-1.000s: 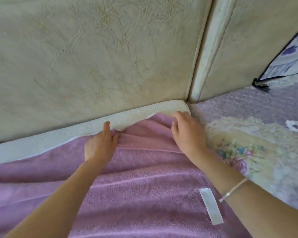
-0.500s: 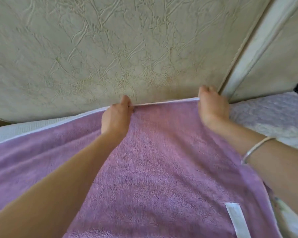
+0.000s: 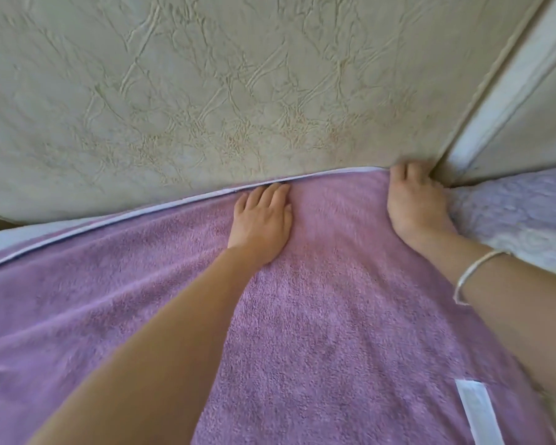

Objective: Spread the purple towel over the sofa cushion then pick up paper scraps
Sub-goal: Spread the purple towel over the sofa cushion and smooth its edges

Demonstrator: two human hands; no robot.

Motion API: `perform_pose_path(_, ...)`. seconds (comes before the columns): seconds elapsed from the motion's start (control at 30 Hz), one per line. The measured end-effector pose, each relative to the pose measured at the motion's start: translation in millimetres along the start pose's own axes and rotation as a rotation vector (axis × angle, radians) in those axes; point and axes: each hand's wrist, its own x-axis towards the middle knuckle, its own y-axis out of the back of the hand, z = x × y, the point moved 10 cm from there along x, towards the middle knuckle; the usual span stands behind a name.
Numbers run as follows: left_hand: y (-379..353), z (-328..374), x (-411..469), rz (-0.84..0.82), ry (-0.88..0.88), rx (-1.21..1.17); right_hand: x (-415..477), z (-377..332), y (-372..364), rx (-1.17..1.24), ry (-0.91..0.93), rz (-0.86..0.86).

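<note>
Both hands are pressing the purple towel (image 3: 334,316) flat along the sofa cushion's back edge, left hand (image 3: 260,223) open-palmed, right hand (image 3: 414,203) tucking the corner, which could be bunching if dragged.

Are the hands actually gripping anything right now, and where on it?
The left hand lies flat, palm down, on the purple towel, gripping nothing. The right hand is at the towel's far right corner; a pinch cannot be confirmed.
</note>
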Motion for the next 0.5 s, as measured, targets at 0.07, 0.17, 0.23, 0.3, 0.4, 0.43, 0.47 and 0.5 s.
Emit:
perform_pose_path(0.07, 0, -3, 5, -0.077, 0.043, -0.025, 1, -3, 4, -0.063, 0.010, -0.055)
perform_pose_path(0.17, 16, -27, -3, -0.092, 0.165, 0.027, -11, -14, 14, -0.094, 0.075, -0.108)
perform_pose_path(0.23, 30, -49, -27, -0.060, 0.239, 0.108, -31, -34, 23, -0.091, 0.198, -0.097)
perform_pose_path(0.3, 41, -56, -59, -0.014, 0.197, 0.135, -59, -52, 32, 0.004, 0.267, -0.063)
perform_pose_path(0.4, 58, -35, -115, 0.083, -0.059, 0.096, -124, -86, 49, 0.173, 0.477, -0.001)
perform_pose_path(0.43, 58, -25, -136, 0.093, -0.160, 0.107, -149, -96, 52, 0.186, 0.572, 0.030)
perform_pose_path(0.47, 53, -15, -157, 0.074, -0.249, 0.125, -175, -103, 53, 0.170, 0.655, 0.049)
perform_pose_path(0.5, 45, -8, -178, 0.034, -0.307, 0.141, -199, -109, 51, 0.147, 0.709, 0.044)
